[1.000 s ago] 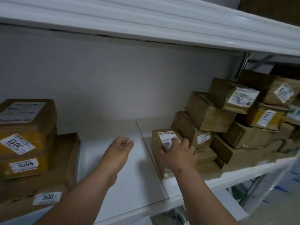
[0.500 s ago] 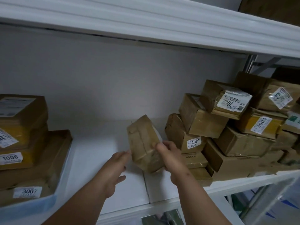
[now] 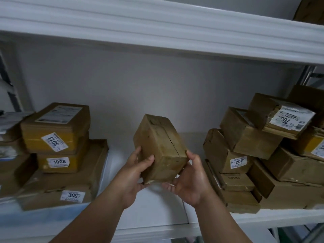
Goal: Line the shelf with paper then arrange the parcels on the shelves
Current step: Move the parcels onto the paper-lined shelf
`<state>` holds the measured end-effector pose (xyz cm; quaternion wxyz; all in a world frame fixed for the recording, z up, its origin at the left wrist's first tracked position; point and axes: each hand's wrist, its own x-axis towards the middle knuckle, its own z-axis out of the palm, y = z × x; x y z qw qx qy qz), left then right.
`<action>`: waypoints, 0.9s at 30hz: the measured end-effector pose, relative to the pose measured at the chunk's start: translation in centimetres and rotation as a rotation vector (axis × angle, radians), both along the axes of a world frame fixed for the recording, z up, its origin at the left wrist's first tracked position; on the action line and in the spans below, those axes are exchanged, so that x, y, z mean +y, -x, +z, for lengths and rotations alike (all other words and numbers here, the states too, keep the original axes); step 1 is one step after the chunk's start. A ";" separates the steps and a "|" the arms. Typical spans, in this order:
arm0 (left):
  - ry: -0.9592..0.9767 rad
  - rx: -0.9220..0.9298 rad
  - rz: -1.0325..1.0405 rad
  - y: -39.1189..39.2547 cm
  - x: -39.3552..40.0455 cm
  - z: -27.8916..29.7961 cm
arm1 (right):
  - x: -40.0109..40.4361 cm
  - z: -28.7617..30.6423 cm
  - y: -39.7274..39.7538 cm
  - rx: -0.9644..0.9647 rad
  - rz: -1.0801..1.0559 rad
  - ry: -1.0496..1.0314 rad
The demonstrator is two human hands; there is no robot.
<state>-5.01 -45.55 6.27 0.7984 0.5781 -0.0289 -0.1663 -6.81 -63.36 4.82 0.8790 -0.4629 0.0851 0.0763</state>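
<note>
A small brown cardboard parcel [image 3: 160, 148] is held tilted above the middle of the white shelf [image 3: 280, 216]. My left hand [image 3: 134, 174] grips its left side with the thumb on its near face. My right hand [image 3: 190, 179] cups its right side and underside. White paper [image 3: 154, 214] lines the shelf beneath the parcel. To the left stands a stack of parcels [image 3: 57, 155] labelled 3013, 1006 and 3007. To the right is a loose pile of parcels [image 3: 263, 155], some labelled.
The shelf above [image 3: 157, 30] hangs low over the space. A grey back wall [image 3: 149, 88] closes the bay. A metal upright [image 3: 306, 76] stands at the right. The floor shows below the shelf's front edge at the bottom right.
My right hand took the small parcel off the right pile and carried it left. My left hand rose from the paper and took hold of it too. The parcel has turned, its label now hidden.
</note>
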 end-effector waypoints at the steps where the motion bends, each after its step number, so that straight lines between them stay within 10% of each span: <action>1: 0.001 -0.014 0.008 -0.1 0.6 0.2 | 0.5 0.0 -0.1 0.001 0.007 -0.020; 10: -0.035 -0.069 0.033 -0.9 5.3 0.8 | 5.2 0.9 -0.8 0.002 -0.053 -0.049; 21: -0.059 -0.196 0.095 0.2 10.5 5.1 | 13.5 5.9 -1.2 -0.398 -0.337 0.462; 27: 0.129 -0.173 0.162 0.0 14.5 6.0 | 16.4 7.0 -2.5 -0.421 -0.419 0.251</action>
